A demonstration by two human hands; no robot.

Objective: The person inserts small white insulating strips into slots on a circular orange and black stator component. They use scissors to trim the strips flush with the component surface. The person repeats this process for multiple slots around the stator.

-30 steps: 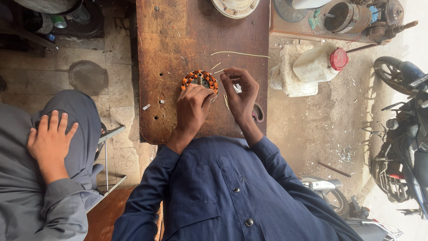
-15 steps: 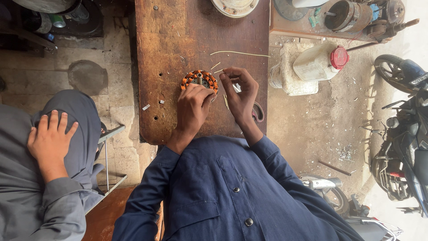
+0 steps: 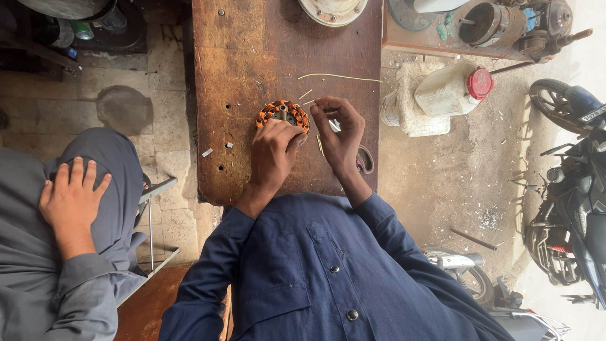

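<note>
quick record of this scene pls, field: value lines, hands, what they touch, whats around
left hand: rests on the stator, fingers curled over its near edge
right hand: pinches a thin strip beside the stator
stator: round, copper windings, flat on the bench
bench: worn wood, loose strips scattered on it
other person: hand on a grey-clad knee
floor right: white jug with red cap, motorbike

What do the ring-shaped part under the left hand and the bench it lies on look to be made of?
Ring-shaped part: coils of glossy orange-brown wire, probably enamelled copper, around a grey metal core. Bench: worn, dark brown wood, judging by its grain, scuffs and drilled holes. The left hand rests on the ring; the right hand pinches a thin pale sliver.
</note>
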